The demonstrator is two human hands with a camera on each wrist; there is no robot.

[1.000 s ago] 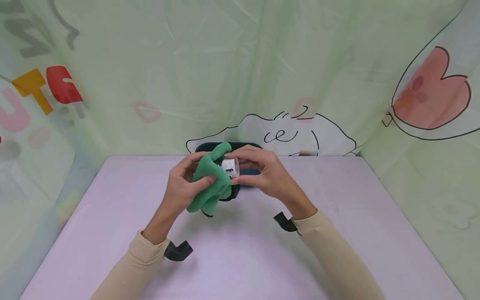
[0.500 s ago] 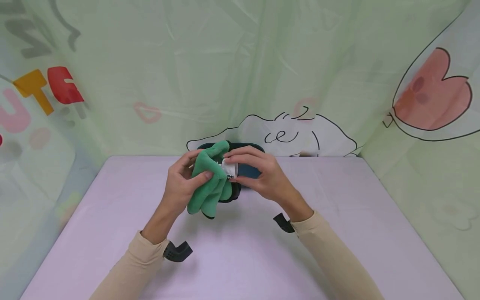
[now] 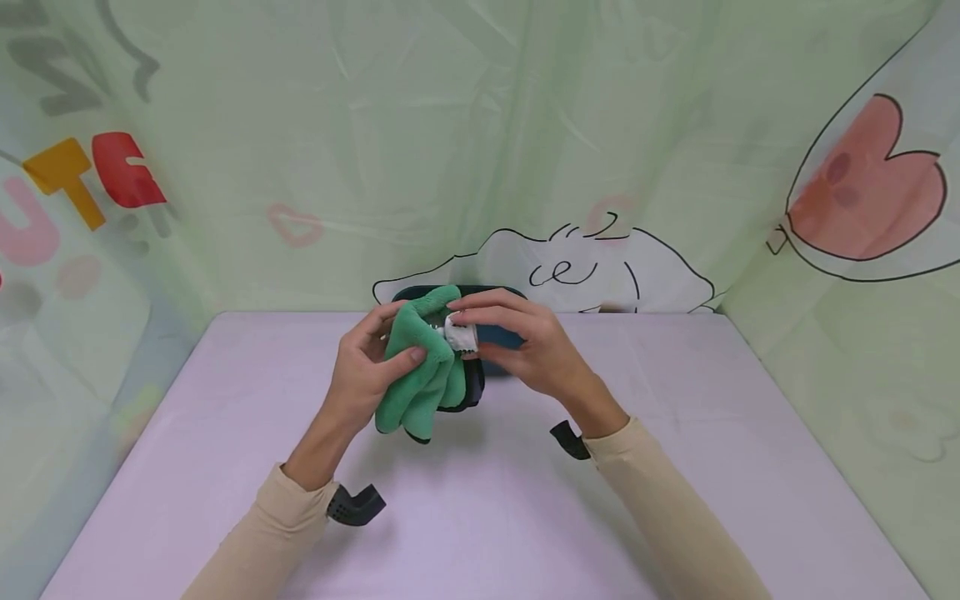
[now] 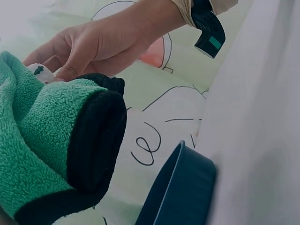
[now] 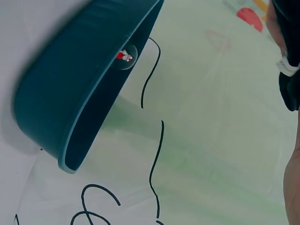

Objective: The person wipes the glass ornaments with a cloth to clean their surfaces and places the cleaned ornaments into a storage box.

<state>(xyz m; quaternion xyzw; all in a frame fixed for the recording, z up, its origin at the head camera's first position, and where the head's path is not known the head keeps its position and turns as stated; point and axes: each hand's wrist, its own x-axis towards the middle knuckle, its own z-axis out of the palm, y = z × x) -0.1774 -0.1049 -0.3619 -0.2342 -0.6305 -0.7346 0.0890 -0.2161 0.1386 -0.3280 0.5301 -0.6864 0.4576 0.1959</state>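
My left hand (image 3: 360,371) grips a fluffy green cloth (image 3: 420,358) with a black edge, thumb on the near side. The cloth hangs in folds above the table and wraps the left end of a small white round piece (image 3: 461,335) with dark markings. Fingers and thumb of my right hand (image 3: 532,342) pinch that piece from the right. The left wrist view shows the right hand (image 4: 103,44) behind the cloth (image 4: 47,126), on the white piece (image 4: 41,71) with its dark green mark. Whatever lies inside the folds is hidden.
A dark blue basin (image 3: 498,337) stands behind the hands at the table's back edge. Inside it, the right wrist view shows a clear ball (image 5: 125,57) with a red and white figure. A printed curtain (image 3: 360,150) rises behind the lilac tabletop (image 3: 480,517).
The white piece has turned a little in the right fingers, and its dark marks have shifted lower. The cloth's folds have moved slightly, with more black edge showing. Both arms stay nearly in place.
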